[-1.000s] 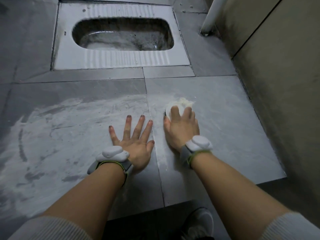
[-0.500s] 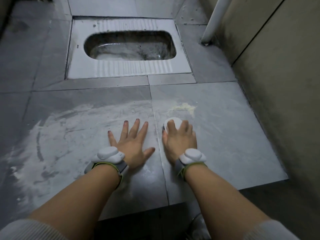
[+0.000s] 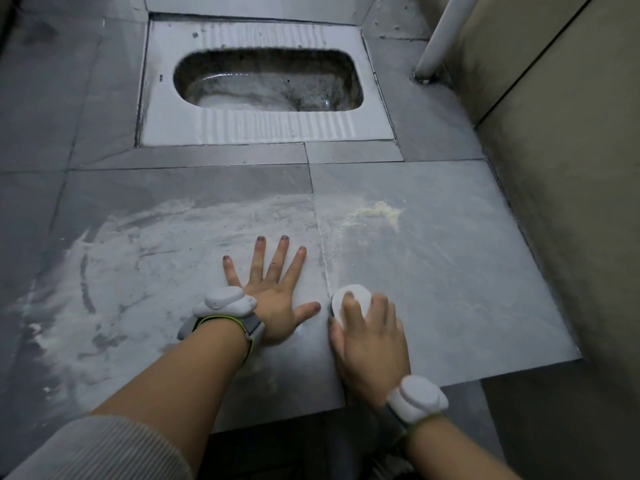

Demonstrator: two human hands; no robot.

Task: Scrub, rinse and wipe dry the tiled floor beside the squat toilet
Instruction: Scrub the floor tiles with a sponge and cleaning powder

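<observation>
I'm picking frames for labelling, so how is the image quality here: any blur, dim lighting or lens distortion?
Head view: dim overall, darkest at the left edge and bottom; the right hand and its white scrubber are motion-smeared, while the left hand flat on the floor tile is sharp; wide-angle bending shows in the wall and grout lines; no strong glare.

1. The right grip [image 3: 369,336] curls over a white oval scrubbing pad [image 3: 351,299], pressing it onto the grey tiled floor [image 3: 450,271].
2. Just left of it, the left grip [image 3: 273,303] lies flat, fingers spread, on pale powdery smears [image 3: 121,271].
3. Ahead of both grips sits the white ceramic squat toilet [image 3: 266,84].
4. A yellowish powder patch [image 3: 377,213] lies ahead of the right grip.
</observation>
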